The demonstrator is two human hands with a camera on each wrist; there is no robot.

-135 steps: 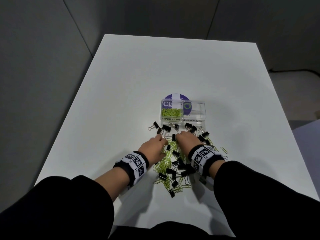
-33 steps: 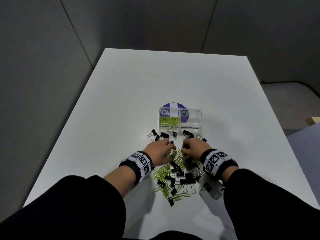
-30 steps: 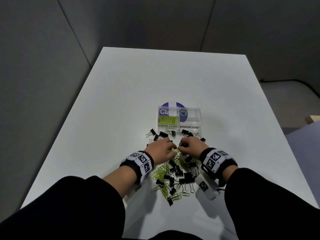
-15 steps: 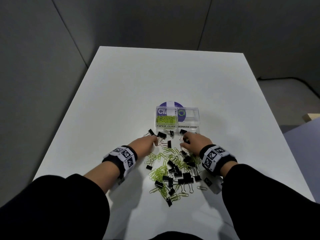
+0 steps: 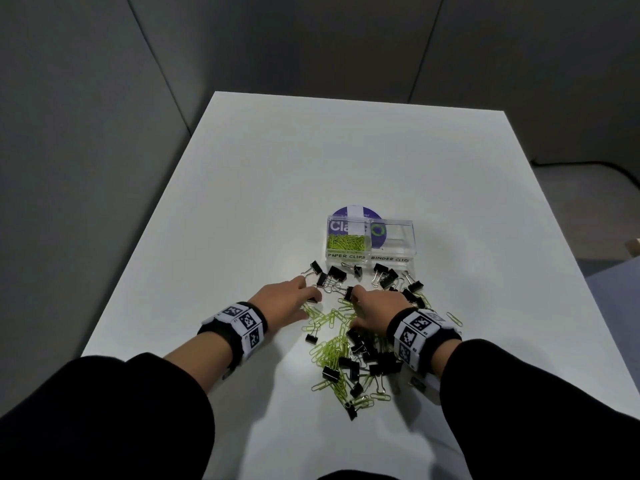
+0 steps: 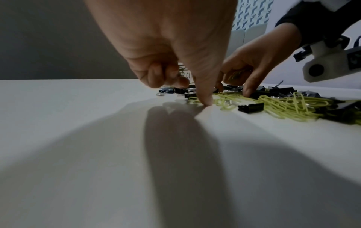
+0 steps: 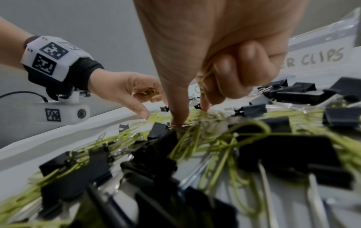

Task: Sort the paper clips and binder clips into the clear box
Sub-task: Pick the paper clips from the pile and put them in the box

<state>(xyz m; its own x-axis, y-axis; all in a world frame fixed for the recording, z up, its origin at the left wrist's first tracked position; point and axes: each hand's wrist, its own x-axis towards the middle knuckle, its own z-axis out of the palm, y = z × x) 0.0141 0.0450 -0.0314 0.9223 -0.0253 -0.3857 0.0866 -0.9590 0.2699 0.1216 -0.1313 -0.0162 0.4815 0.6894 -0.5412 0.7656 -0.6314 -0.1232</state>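
Note:
The clear box [image 5: 404, 251] stands past a mixed pile. Its left compartment, labelled PAPER CLIPS, holds green paper clips [image 5: 345, 242]; the BINDER CLIPS compartment [image 5: 394, 237] looks empty. Green paper clips [image 5: 329, 351] and black binder clips [image 5: 360, 362] lie tangled on the white table. My left hand [image 5: 308, 296] is at the pile's far left edge, thumb tip on the table [image 6: 205, 102], its curled fingers holding a few paper clips [image 7: 149, 91]. My right hand [image 5: 356, 303] presses a fingertip [image 7: 177, 121] into the pile, and its curled fingers grip green paper clips [image 7: 204, 75].
A purple round disc [image 5: 356, 213] lies under the back of the box. Loose binder clips [image 5: 384, 273] sit right in front of the box. One stray paper clip [image 5: 454, 318] lies right of my right wrist. Grey walls enclose the table's far and left sides.
A second ago both hands were close together over the pile's middle. They have since spread apart, the left one going left to the pile's edge. The box has not moved.

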